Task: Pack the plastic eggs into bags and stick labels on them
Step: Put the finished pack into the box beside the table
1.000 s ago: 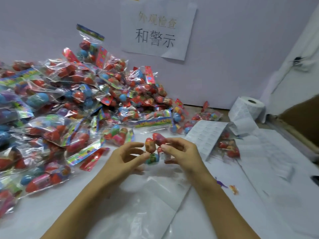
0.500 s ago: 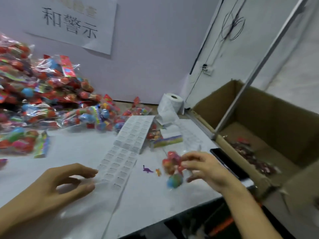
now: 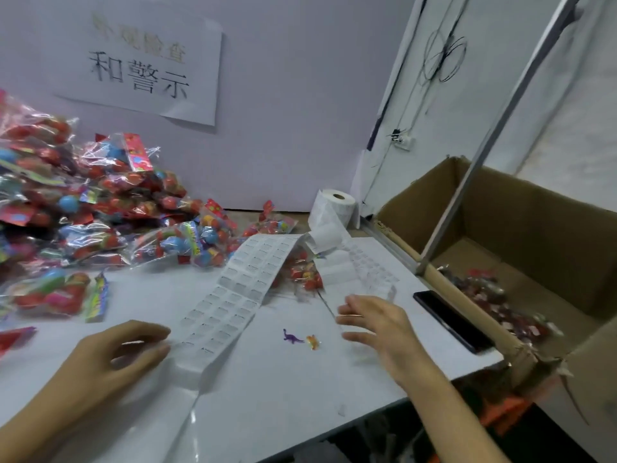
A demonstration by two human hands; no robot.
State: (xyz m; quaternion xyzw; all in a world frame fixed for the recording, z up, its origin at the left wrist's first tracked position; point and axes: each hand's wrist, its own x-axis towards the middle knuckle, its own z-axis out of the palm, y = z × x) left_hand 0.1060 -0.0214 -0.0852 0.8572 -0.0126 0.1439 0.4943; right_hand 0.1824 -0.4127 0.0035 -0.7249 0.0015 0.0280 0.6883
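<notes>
On the white table (image 3: 267,396) beside a cardboard box (image 3: 534,222), both hands' grip is released.

A white table (image 3: 267,396) fills the near part of the view. The left hand (image 3: 110,359) rests on it, fingers loosely curled, fingertips at the near end of a strip of labels (image 3: 240,289) that runs back to a roll (image 3: 337,202) by the wall. The right hand (image 3: 377,325) hangs blurred above the table, fingers spread and holding nothing. Between the hands lie a purple toy dinosaur (image 3: 292,336) and an orange one (image 3: 313,341), just beside each other. A heap of bagged eggs (image 3: 100,208) is piled at left. A black phone (image 3: 450,320) lies at the right edge, beside a cardboard box (image 3: 534,228) with more bags (image 3: 494,302) inside. A paper sign (image 3: 143,65) hangs on the wall
</notes>
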